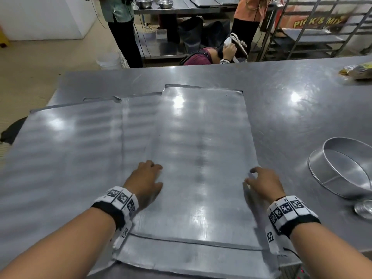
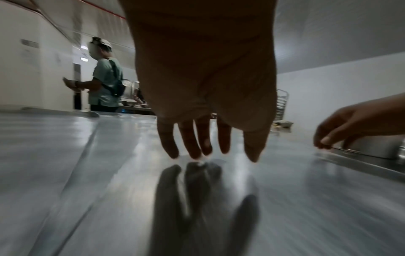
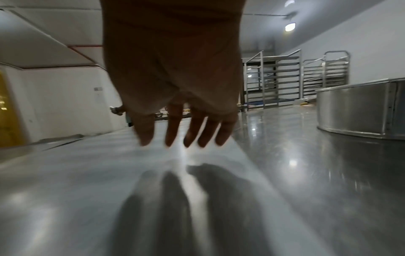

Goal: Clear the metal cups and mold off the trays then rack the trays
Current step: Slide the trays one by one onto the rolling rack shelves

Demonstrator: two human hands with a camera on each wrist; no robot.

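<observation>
A flat metal tray [image 1: 201,150] lies lengthwise on top of other trays [image 1: 66,158] on the steel table. My left hand [image 1: 147,178] hovers over its left edge with fingers straight and spread, holding nothing; the left wrist view shows its fingertips [image 2: 197,149] just above the tray [image 2: 219,199]. My right hand [image 1: 259,182] is at the tray's right edge, fingers relaxed, also holding nothing [image 3: 186,135]. The round metal mold [image 1: 346,168] stands on the table to the right, off the trays. A small metal cup [image 1: 364,210] sits near it at the frame edge.
A tray rack [image 1: 314,33] stands beyond the table at the back right; more racks [image 3: 274,81] show in the right wrist view. Two people stand behind the table and one crouches [image 1: 203,55]. A wrapped packet [image 1: 358,70] lies at the far right corner.
</observation>
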